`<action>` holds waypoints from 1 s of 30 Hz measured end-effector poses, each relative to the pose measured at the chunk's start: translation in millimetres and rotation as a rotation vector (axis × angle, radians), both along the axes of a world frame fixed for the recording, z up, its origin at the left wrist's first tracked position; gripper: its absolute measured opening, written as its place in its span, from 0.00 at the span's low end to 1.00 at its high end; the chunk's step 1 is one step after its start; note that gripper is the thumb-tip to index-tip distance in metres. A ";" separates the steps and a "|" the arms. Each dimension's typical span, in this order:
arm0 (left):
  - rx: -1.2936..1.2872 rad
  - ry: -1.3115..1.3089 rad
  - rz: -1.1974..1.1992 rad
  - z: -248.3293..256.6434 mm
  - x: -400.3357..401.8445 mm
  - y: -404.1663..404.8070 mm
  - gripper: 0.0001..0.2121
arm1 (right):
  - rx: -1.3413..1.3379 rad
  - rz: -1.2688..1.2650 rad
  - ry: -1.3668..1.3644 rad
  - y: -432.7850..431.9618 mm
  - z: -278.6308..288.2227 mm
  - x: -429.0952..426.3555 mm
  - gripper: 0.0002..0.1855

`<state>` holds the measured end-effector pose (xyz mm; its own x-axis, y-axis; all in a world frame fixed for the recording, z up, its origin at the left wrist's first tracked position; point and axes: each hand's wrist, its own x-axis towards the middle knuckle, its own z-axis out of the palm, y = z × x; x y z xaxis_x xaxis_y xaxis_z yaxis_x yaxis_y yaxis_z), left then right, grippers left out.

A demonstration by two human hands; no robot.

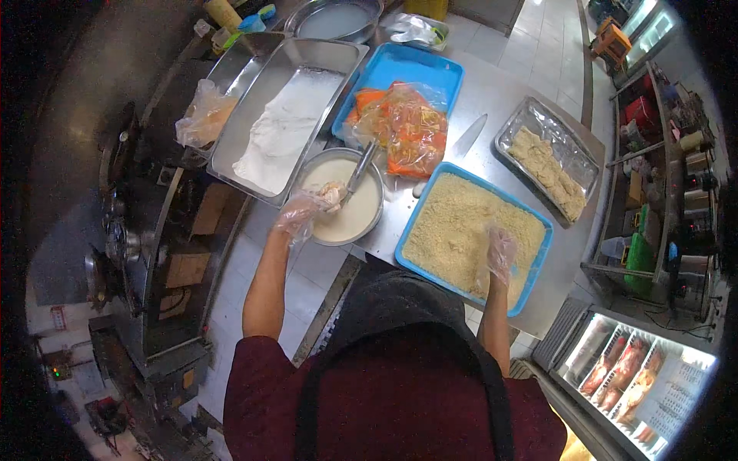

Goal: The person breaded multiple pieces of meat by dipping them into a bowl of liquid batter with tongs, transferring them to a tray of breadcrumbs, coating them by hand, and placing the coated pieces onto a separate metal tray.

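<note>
My left hand (301, 214), in a clear plastic glove, grips a pale coated piece of meat (332, 195) above a metal bowl of creamy batter (351, 222). A metal-handled utensil (361, 167) leans in the bowl, close to that piece. My right hand (501, 252), also gloved, is at the right part of a blue tray (419, 216) filled with pale breadcrumbs (461, 213). Its fingers point down towards the crumbs, and whether they hold anything is hidden. A deep steel pan (216, 168) of white flour (282, 138) stands beyond the bowl on the left.
A second blue tray (398, 60) carries bagged orange-toned meat (412, 132). A knife (470, 135) lies on the steel table (490, 80). Breaded pieces (545, 164) fill part of a lined metal tray (568, 138) at right. A large metal bowl (334, 23) of cloudy liquid stands at the back.
</note>
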<state>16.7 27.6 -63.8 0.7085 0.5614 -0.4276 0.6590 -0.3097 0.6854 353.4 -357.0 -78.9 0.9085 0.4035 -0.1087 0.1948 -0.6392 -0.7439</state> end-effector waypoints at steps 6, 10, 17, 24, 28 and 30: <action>0.496 0.025 -0.348 29.3 12.0 -9.9 0.17 | 0.204 0.220 -0.004 65.0 42.0 -12.3 0.17; 0.024 -0.110 -0.009 107.0 34.8 -49.6 0.12 | 0.518 0.534 0.263 193.3 112.8 -45.2 0.19; -0.215 -0.497 0.473 8.7 -29.3 -16.9 0.08 | 0.532 0.805 0.162 296.8 110.4 -94.2 0.18; -0.593 -0.826 0.706 -16.5 -39.2 -39.3 0.09 | 0.268 0.984 0.356 267.4 84.9 -118.8 0.17; -0.020 -0.415 0.434 25.9 -11.6 -47.3 0.09 | 0.961 0.528 0.701 224.7 102.0 -109.4 0.08; 0.630 -0.158 0.007 25.1 -4.8 -49.9 0.09 | 0.940 0.525 0.557 212.3 116.1 -105.8 0.07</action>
